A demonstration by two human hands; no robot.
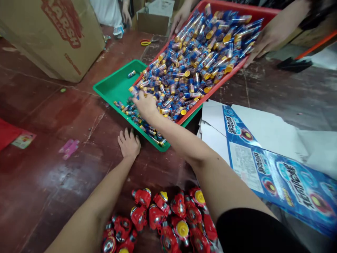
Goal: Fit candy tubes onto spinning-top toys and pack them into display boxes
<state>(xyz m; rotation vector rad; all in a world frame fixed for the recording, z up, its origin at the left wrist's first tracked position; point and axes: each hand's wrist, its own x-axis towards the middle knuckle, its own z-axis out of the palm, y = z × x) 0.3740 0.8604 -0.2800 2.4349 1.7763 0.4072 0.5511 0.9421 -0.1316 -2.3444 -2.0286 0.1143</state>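
A red tray (221, 81), heaped with small blue tubes with yellow caps (184, 66), is tilted over a green tray (116, 82). Another person's hands (276, 30) hold its far sides. My right hand (146, 104) reaches to the low corner of the red tray, fingers on the tubes there; what they grip, if anything, is blurred. Tubes also lie along the near side of the green tray. My left hand (129, 143) rests on the floor beside the green tray, fingers spread, holding nothing.
Several red toys (181, 225) sit on the floor close to me. Flattened blue and white cardboard (263, 158) lies at the right. A large carton (52, 38) stands at the upper left, scissors (149, 42) beyond the trays, and a pink piece (69, 148) on the left floor.
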